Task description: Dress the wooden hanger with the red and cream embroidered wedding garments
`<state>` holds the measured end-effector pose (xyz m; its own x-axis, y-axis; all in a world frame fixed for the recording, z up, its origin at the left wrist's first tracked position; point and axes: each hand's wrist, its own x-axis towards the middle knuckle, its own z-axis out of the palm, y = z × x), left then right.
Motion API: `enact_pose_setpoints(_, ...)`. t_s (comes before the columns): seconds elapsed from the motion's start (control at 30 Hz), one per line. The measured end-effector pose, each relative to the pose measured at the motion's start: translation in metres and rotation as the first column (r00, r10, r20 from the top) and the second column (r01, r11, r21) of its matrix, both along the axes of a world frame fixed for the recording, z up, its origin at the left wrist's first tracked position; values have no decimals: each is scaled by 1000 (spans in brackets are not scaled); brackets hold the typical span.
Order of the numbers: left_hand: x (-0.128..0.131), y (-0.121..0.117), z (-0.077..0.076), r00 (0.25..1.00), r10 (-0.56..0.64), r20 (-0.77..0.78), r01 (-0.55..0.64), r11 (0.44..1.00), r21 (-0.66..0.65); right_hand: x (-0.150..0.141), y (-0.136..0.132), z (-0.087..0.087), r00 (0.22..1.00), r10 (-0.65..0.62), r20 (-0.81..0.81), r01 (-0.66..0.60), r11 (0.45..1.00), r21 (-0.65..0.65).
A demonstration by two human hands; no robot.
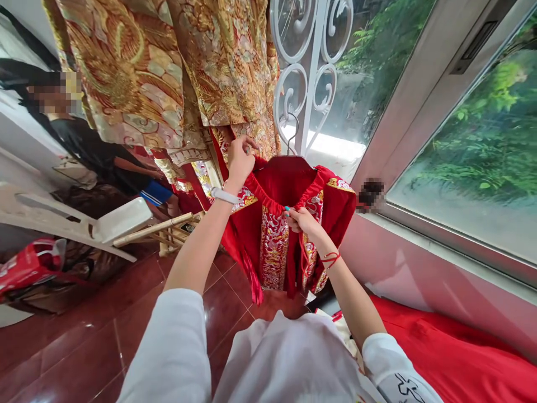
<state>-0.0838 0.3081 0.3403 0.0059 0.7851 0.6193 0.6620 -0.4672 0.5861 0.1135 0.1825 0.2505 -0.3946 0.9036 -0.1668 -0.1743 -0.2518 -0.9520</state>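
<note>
The step in hand seems to be settling the red jacket [274,240] on the hanger [290,160], with the left hand's [241,160] fingers pinching its gathered collar [267,199] left of the hanger and the right hand's [303,220] fingers gripping the collar's front edge below it — the next move likely calls for an even pull. Gold embroidered garments [126,84] crowd in left of the hanger, a white grille [318,56] stands behind it, and red cloth [440,341] lies below, to its right.
</note>
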Motion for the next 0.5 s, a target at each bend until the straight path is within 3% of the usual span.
enact_pose_setpoints(0.1, -5, -31, 4, 995, 23, -99, -12, 993, 115, 6, -5, -2, 997, 56, -54, -55, 998, 13)
enact_pose_setpoints(0.23, -10, -58, 7, 972, -89, -216, 97, 995, 27, 17, -11, -14, 997, 9, -76, -10, 1000, -6)
enact_pose_setpoints(0.37, -6, -57, 20, 934, -196, -299, 204, 979, -5, 19, -10, -21, 998, 16, -54, -15, 1000, 9)
enact_pose_setpoints(0.5, 0, -49, 42, 810, -243, -534, 288, 958, 0, 12, -9, -15, 998, 48, -46, -46, 998, 29)
